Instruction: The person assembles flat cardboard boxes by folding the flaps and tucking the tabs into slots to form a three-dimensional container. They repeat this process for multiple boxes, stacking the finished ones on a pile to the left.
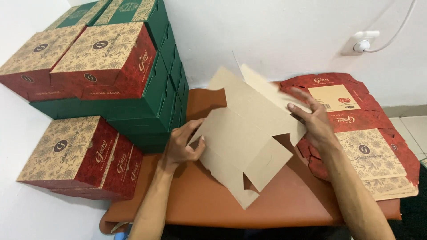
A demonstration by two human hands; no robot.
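Blank: a flat die-cut carton blank [249, 133], plain brown inner face up, was held tilted over the orange-brown bench [209, 204], between the two hands.
Left hand: the left hand [181, 144] pinched the blank's near left edge, thumb on top, fingers [189, 129] curled beneath it.
Right hand: the right hand [313, 120] lay on the blank's far right part, fingers [299, 98] spread and flat; whether the thumb gripped underneath could not be told.
Weight: judged light; both hands carried it with no sign of strain.
Stiffness: judged stiff across the panels, weak along the scored folds; the far flaps beyond the right fingers looked blurred, probably flopping.
Surface: matte board, likely not slippery against bare skin.
Fragility: thin tabs and notched corners below the left fingers looked liable to crease or tear if pulled.
Where to hold: probably best on broad panels beside a score line, not on the loose tabs.
Beyond the right fingers: a stack of unfolded printed blanks [364, 146], red and tan, lay on the bench, touching the held blank's far edge or just under it.
Left of the left fingers: made-up boxes [102, 62], red-and-tan and green, stood stacked.
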